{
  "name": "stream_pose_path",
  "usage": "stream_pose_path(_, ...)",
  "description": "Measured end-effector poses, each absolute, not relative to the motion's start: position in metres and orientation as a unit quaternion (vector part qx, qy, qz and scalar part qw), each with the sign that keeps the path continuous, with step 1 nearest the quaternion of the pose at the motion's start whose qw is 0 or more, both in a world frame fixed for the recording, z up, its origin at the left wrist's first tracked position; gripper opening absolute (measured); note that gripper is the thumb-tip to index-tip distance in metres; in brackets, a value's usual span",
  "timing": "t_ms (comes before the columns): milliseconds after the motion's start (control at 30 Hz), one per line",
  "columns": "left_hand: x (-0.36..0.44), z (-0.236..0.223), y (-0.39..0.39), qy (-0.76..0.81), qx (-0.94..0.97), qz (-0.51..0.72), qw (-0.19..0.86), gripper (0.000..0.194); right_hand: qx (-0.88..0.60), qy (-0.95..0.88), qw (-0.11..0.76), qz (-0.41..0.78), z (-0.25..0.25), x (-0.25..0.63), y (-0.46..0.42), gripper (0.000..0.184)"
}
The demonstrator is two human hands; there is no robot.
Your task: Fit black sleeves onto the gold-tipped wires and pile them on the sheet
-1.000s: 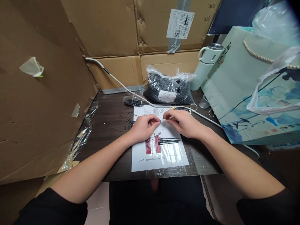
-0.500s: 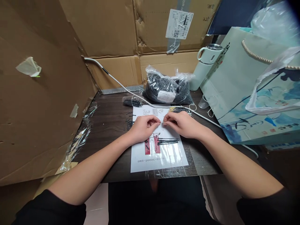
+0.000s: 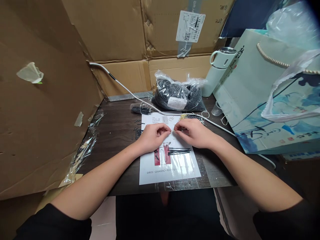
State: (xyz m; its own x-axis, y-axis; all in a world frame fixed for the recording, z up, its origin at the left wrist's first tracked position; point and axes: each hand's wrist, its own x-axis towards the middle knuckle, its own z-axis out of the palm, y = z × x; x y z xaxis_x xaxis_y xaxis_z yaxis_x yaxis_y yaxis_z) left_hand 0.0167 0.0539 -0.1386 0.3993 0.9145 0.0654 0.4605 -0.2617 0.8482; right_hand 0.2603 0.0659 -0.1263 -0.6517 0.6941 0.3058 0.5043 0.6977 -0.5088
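Note:
My left hand (image 3: 155, 136) is closed in a pinch above the printed sheet (image 3: 175, 171). Facing it, fingertips almost touching, my right hand (image 3: 193, 132) pinches a thin black wire (image 3: 183, 129). A short bright metallic end of it shows in the small gap between both hands. What the left fingertips grip is too small to make out. Below the hands, several black wires (image 3: 179, 151) lie side by side on the sheet. Short black tube pieces (image 3: 156, 155) rest beside them, over the red part of the printed picture.
Loose short black tubes (image 3: 137, 133) lie left of the sheet. Behind it are a clear bag of black pieces (image 3: 177, 91), a bundle of black wires (image 3: 140, 109) and gold-tipped wires (image 3: 192, 117). A white cable (image 3: 127, 89) crosses the table. At right stand a bottle (image 3: 217, 71) and paper bag (image 3: 250, 83).
Both hands keep almost the same place and pinch. More of the black wire now shows at my right fingers. The camera view has shifted slightly.

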Motion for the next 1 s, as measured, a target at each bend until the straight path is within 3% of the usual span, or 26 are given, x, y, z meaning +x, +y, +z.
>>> stream_pose_path(433, 0.0166, -0.1387, 0.0517, 0.456, 0.765, 0.289, 0.35, 0.017, -0.305, -0.905, 0.242, 0.173, -0.1242, 0.2608, 0.0658, 0.017)
stream_pose_path(1000, 0.0177, -0.1393, 0.0494, 0.441, 0.787, 0.296, 0.313, 0.016, -0.317, -0.894, 0.26, 0.182, -0.1231, 0.2585, 0.0625, 0.009)
